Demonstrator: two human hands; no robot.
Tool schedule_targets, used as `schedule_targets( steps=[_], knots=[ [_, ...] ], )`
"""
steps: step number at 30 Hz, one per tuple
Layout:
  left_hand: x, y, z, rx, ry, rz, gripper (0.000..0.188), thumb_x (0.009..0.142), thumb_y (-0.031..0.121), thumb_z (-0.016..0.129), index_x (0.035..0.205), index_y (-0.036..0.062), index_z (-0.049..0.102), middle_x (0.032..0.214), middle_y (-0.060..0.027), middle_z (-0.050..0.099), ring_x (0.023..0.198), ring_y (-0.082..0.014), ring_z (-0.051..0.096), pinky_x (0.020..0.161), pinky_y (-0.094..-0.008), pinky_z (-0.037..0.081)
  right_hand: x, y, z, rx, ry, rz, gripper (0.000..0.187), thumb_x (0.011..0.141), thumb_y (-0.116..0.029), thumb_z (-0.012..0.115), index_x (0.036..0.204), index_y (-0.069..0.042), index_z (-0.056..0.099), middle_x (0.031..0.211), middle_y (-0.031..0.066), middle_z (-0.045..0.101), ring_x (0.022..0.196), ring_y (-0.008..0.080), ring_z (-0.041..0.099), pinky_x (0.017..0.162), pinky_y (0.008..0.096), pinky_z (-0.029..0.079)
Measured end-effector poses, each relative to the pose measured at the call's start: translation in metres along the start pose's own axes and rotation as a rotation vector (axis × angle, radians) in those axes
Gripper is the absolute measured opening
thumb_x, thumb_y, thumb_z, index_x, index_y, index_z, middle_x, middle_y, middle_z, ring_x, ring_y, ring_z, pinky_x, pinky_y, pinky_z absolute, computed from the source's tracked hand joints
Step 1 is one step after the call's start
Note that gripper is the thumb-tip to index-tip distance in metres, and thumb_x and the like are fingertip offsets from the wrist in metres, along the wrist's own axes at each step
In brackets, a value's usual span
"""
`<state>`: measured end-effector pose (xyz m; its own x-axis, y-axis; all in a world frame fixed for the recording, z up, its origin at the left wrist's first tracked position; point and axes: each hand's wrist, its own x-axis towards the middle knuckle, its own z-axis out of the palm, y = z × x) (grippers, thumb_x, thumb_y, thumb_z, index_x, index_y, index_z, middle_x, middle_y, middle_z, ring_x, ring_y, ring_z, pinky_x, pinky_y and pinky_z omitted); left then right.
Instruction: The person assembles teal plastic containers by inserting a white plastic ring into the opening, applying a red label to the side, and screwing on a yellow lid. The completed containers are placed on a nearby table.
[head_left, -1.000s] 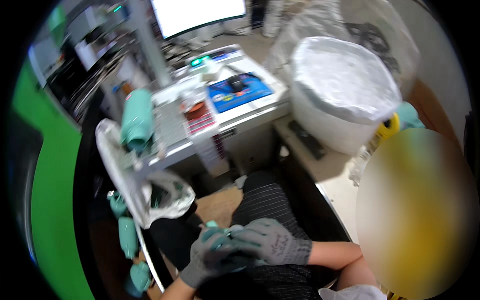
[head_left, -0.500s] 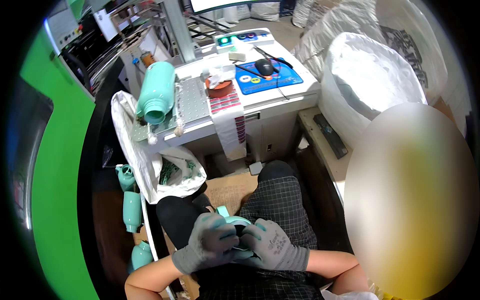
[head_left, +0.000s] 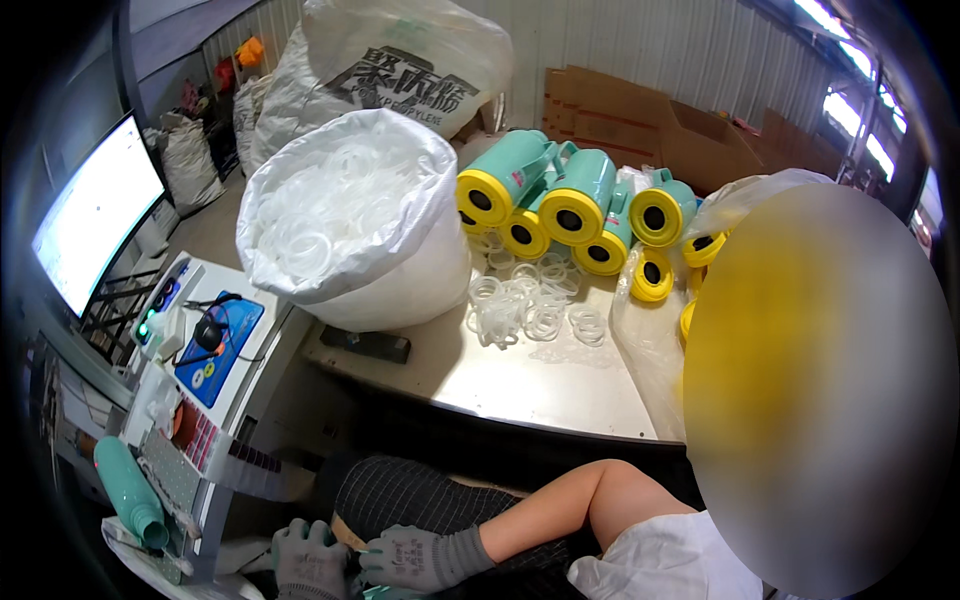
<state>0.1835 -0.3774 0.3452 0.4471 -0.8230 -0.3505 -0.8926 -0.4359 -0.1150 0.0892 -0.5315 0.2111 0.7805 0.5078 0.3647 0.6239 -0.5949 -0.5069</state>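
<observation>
My left hand (head_left: 312, 560), in a grey glove, is low over my lap, fingers curled and partly cut off by the lower edge. Beside it my right hand (head_left: 412, 557), gloved alike, has its fingers closed at a teal plastic part (head_left: 392, 593). Only a sliver of that part shows under the right hand, so its shape is hidden. What the left fingers grip cannot be made out.
On the white table (head_left: 520, 385) stand a white sack (head_left: 400, 285) of translucent rings, a heap of loose rings (head_left: 500, 310) and teal bottles (head_left: 580, 180) with yellow ends. Left are a monitor (head_left: 100, 215), a mouse (head_left: 208, 333) and a lone teal bottle (head_left: 130, 485). A blurred patch covers the right.
The view has swung right, bringing the ring sack and yellow-ended bottles into sight. My hands now appear lower and further left, with the teal part mostly out of view.
</observation>
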Motion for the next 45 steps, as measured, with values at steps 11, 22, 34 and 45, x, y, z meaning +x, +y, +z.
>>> schedule_targets(
  steps=[11,22,34,45],
  knots=[
    [0.023,0.01,-0.014,-0.373,-0.255,-0.118,0.035,0.078,0.02,0.076,0.111,0.0084,0.073,0.121,-0.0138,0.065,0.118,-0.037,0.059,0.097,-0.0476,0.05,-0.005,0.016,-0.015,0.088,0.034,-0.048,0.023,0.091,-0.033,0.062,0.091,-0.011,0.07,0.096,0.0069,0.066,0.089,0.0237,0.065,0.076,0.0406,0.053],
    [0.083,-0.07,0.141,-1.936,0.893,-0.478,0.063,0.084,0.021,0.084,0.136,0.0061,0.051,0.117,-0.0071,0.067,0.114,-0.018,0.061,0.093,-0.0338,0.053,-0.003,0.038,-0.093,0.356,0.346,0.046,0.025,0.087,-0.011,0.07,0.111,-0.003,0.068,0.108,0.0121,0.068,0.088,0.0289,0.07,0.077,0.0382,0.057],
    [0.059,-0.141,0.16,-1.952,1.089,-0.625,0.044,0.088,0.014,0.084,0.125,-0.0025,0.067,0.111,-0.0068,0.074,0.098,-0.0124,0.067,0.089,-0.0272,0.053,0.181,0.161,-0.009,0.82,0.383,0.432,0.067,0.091,-0.025,0.079,0.142,0.006,0.05,0.125,0.0128,0.064,0.07,0.0072,0.055,0.071,0.0271,0.052],
    [0.038,-0.114,0.168,-1.774,0.974,-0.868,0.043,0.088,0.014,0.081,0.122,-0.007,0.065,0.112,-0.0148,0.072,0.096,-0.0161,0.067,0.088,-0.0316,0.055,0.24,0.166,0.0,1.449,-0.001,0.864,0.028,0.099,-0.011,0.067,0.123,0.003,0.063,0.086,0.0095,0.07,0.064,0.0123,0.064,0.057,0.0262,0.056]
  ],
)
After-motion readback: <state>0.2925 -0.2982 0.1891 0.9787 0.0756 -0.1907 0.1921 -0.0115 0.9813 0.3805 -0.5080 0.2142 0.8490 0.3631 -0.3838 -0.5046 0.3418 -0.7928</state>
